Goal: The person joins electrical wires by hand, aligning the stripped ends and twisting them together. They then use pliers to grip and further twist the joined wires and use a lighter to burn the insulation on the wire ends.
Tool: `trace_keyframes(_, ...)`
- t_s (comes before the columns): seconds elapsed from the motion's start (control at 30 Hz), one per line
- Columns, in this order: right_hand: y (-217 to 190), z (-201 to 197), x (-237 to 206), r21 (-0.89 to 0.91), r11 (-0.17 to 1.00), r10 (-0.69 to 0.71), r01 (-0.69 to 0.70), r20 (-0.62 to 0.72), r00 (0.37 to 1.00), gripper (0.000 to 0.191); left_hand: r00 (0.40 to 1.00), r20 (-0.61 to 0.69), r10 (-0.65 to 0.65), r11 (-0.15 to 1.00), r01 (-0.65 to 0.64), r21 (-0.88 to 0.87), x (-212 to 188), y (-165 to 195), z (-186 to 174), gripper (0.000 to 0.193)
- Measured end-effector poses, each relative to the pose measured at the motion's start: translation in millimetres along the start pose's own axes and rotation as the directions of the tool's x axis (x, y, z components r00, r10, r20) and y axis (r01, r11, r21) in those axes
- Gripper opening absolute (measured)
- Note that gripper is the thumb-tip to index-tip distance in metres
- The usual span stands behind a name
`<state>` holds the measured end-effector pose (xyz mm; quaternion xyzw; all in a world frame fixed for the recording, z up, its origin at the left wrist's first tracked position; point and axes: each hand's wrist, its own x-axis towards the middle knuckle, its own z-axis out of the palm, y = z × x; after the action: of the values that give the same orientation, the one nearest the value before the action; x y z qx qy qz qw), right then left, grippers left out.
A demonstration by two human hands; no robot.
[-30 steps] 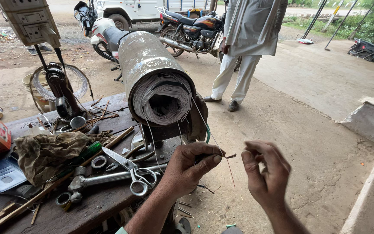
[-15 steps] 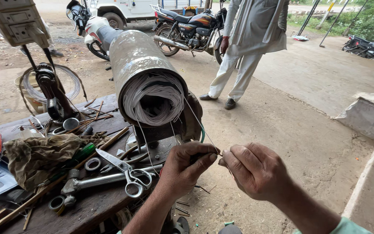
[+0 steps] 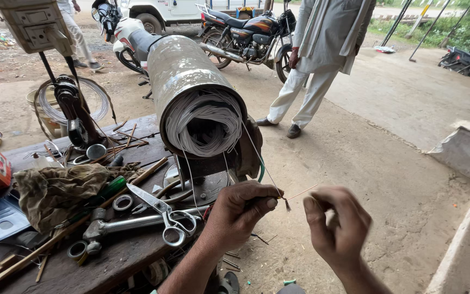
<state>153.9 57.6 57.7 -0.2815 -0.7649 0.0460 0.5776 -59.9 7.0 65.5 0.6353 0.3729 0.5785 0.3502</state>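
So the left hand (image 3: 240, 215) has a tight pinch grip on a thin wire (image 3: 257, 158) that runs down from the bundle of windings (image 3: 205, 122) packed inside a big metal cylinder (image 3: 189, 81), some kind of motor housing lying on its side on the wooden surface (image 3: 110, 267). The bare strand tips (image 3: 288, 206) poke out right past the thumb, probably held that short so the end stays stiff and easy to work on. The right hand (image 3: 338, 228) is just beside it, fingers curled but its grip holds nothing I can make out, and it's a bit blurred. A thin stick-like piece (image 3: 301, 193) slants up from the wire tips toward that hand; can't tell if it's touching either hand. Scissors (image 3: 164, 215) and a wrench (image 3: 126, 223) lie close to the left wrist, handy I guess, next to a crumpled rag (image 3: 55, 190). A person in light clothes (image 3: 316, 60) stands by a parked motorcycle (image 3: 246, 32) behind.
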Motion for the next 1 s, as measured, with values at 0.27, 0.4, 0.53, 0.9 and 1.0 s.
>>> trace_keyframes(0.27, -25.7, -13.6, 30.8, -0.413, 0.668, -0.573, 0.619, 0.245, 0.782, 0.032, 0.999, -0.001, 0.048, 0.986, -0.048, -0.16, 2.6, -0.4, 9.1, 0.017)
trace_keyframes(0.4, -23.8, -8.3, 31.8, -0.298, 0.72, -0.564, 0.627, 0.274, 0.779, 0.024, 0.998, -0.012, 0.059, 0.989, -0.06, -0.138, 1.7, -3.2, 5.8, 0.015)
trace_keyframes(0.53, -15.4, 10.9, 8.6, 0.072, 0.991, -0.121, 0.112, 0.134, 0.984, 0.018, 0.986, 0.0, 0.164, 0.982, -0.163, -0.097, 4.8, -7.9, 1.3, 0.012)
trace_keyframes(0.9, -13.3, 11.4, -4.4, 0.329, 0.916, 0.192, -0.231, 0.146, 0.97, 0.027, 0.998, -0.006, 0.058, 0.998, -0.059, -0.037, 0.2, -6.1, -4.3, 0.015)
trace_keyframes(1.0, -19.0, 2.4, 13.7, -0.176, 0.922, -0.325, 0.344, 0.129, 0.937, 0.035, 0.999, -0.018, 0.042, 0.998, -0.043, -0.035, 0.7, -4.0, -0.6, 0.017)
